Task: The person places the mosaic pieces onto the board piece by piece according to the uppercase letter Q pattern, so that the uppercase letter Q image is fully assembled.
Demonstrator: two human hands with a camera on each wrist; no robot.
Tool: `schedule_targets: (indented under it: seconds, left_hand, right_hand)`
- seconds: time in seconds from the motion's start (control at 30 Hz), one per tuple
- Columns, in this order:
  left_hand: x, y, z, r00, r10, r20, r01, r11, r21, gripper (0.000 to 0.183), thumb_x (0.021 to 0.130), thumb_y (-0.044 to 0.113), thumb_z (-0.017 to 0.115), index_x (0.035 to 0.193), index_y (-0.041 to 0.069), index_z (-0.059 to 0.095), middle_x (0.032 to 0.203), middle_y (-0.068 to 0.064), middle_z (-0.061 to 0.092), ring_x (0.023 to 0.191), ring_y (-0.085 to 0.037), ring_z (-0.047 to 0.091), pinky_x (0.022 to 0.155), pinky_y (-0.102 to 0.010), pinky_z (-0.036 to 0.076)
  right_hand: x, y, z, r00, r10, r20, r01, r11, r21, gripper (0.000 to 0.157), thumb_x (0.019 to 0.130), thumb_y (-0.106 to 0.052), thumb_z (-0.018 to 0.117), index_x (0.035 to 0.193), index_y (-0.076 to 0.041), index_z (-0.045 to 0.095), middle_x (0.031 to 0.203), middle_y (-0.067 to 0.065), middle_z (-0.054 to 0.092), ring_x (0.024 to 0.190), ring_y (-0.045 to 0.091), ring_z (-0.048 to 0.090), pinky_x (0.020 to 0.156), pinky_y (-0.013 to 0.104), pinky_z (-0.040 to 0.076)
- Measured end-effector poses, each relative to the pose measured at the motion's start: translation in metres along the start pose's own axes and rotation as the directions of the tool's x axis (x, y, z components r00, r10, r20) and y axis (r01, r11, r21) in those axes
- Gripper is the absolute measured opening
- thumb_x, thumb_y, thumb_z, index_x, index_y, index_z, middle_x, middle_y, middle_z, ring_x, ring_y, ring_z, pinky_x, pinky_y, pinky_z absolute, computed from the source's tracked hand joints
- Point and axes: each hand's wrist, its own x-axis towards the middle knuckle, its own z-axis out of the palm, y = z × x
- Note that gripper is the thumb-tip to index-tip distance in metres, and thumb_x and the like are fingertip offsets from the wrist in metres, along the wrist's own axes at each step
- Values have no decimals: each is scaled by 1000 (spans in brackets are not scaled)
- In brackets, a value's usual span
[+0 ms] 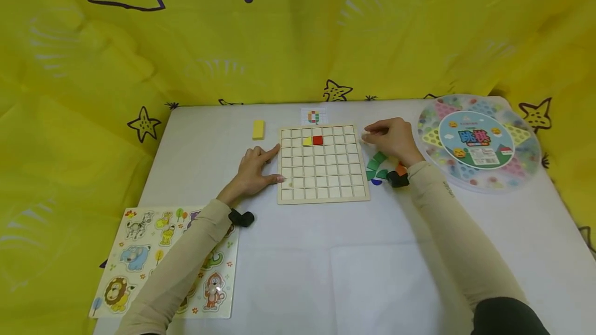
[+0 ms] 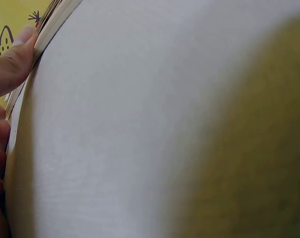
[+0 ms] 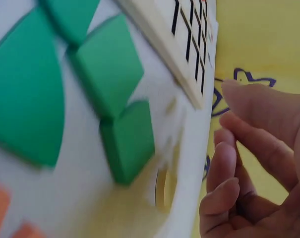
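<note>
A wooden grid board (image 1: 321, 202) lies mid-table, with a yellow piece (image 1: 307, 141) and a red square (image 1: 317, 140) side by side in its second row. My left hand (image 1: 253, 172) rests against the board's left edge, thumb and index finger spread apart; in the left wrist view the thumb (image 2: 13, 64) touches the wooden edge. Just off the board's upper right side is my right hand (image 1: 393, 136), fingers loosely bent. The right wrist view shows nothing between its thumb and index fingertips. Green pieces (image 3: 112, 69) lie below that hand, beside the board.
Behind the board is a small pattern card (image 1: 314, 116), with a yellow block (image 1: 258, 129) to its left. A round game box (image 1: 477, 141) stands at right. An animal puzzle board (image 1: 135, 257) lies front left, partly under the left forearm. Orange pieces (image 1: 401, 169) sit near the right wrist.
</note>
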Motion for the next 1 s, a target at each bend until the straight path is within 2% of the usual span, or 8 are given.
schedule_targets:
  seconds: [0.2, 0.33, 0.53, 0.77, 1.0]
  left_hand:
    - [-1, -1, -1, 1000, 3, -8, -3, 1000, -6, 94, 88, 34, 88, 166, 18, 38, 111, -11, 51, 97, -27, 37, 87, -37, 26]
    - [-1, -1, -2, 1000, 6, -9, -7, 1000, -15, 94, 88, 34, 88, 166, 18, 38, 110, -11, 51, 97, -26, 36, 87, -38, 26]
    - [0, -2, -1, 1000, 3, -3, -3, 1000, -12, 94, 88, 35, 88, 166, 19, 37, 111, -10, 50, 98, -26, 36, 87, -37, 26]
    - [-1, 0, -1, 1000, 1, -2, -1, 1000, -8, 94, 88, 34, 88, 166, 18, 37, 111, -11, 51, 98, -27, 36, 88, -37, 26]
    - [-1, 2, 0, 1000, 7, -5, -7, 1000, -15, 93, 88, 33, 88, 165, 17, 38, 112, -12, 51, 98, -27, 37, 88, -38, 26]
  right_hand:
    - [-7, 5, -9, 996, 39, -78, -44, 997, -68, 38, 95, -26, 80, 119, 3, 78, 112, 25, 77, 101, 38, 70, 80, 36, 49]
    - [-11, 8, -13, 991, 88, -104, -100, 988, -115, 43, 94, -29, 81, 118, 6, 77, 112, 27, 75, 103, 41, 66, 80, 41, 47]
    - [-15, 12, -13, 981, 148, -123, -168, 969, -181, 47, 92, -32, 83, 114, 8, 75, 108, 27, 74, 104, 42, 59, 79, 42, 43]
    - [-17, 15, -11, 978, 145, -149, -174, 963, -204, 42, 91, -31, 84, 107, 7, 76, 101, 26, 76, 101, 42, 60, 75, 39, 42]
    - [-14, 15, -12, 987, 131, -94, -146, 973, -179, 37, 92, -24, 79, 114, 6, 75, 108, 26, 76, 100, 40, 66, 77, 39, 47]
